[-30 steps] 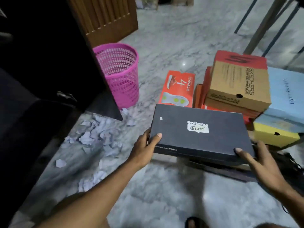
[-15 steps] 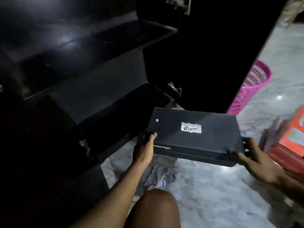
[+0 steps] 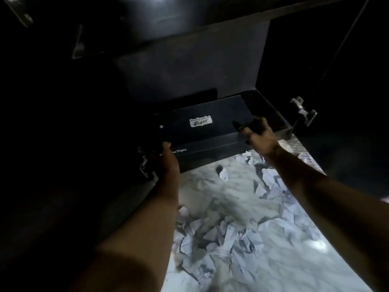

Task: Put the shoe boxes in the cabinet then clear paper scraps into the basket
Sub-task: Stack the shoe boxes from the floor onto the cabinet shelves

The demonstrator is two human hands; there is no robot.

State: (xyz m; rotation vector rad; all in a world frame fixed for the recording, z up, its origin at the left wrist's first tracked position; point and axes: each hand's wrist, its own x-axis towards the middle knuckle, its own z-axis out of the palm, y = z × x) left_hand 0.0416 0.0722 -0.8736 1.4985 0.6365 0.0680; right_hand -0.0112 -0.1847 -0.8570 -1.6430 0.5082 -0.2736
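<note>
We hold the black box point(image 3: 202, 131) at the front edge of the cabinet's point(image 3: 189, 76) bottom shelf, partly inside. Our left hand point(image 3: 166, 159) clasps its near left corner; our right hand point(image 3: 257, 133) grips its right end, fingers point(image 3: 237, 125) curled on the lid. Paper scraps point(image 3: 223, 234) litter the floor point(image 3: 284, 270) below.

Looks like a home, indoor room, dim light. Dark storage cabinet point(image 3: 189, 76) standing open at floor level, with a shelf above the bottom compartment and a metal door hinge point(image 3: 303, 110) on its right side. Pale marbled stone floor point(image 3: 273, 260), polished enough to catch a glare spot. Torn paper scraps point(image 3: 221, 234) littered across the floor in front of the cabinet. A branded black shoe box point(image 3: 202, 131) sits at the cabinet's bottom compartment: household storage, not shop shelving.
</note>
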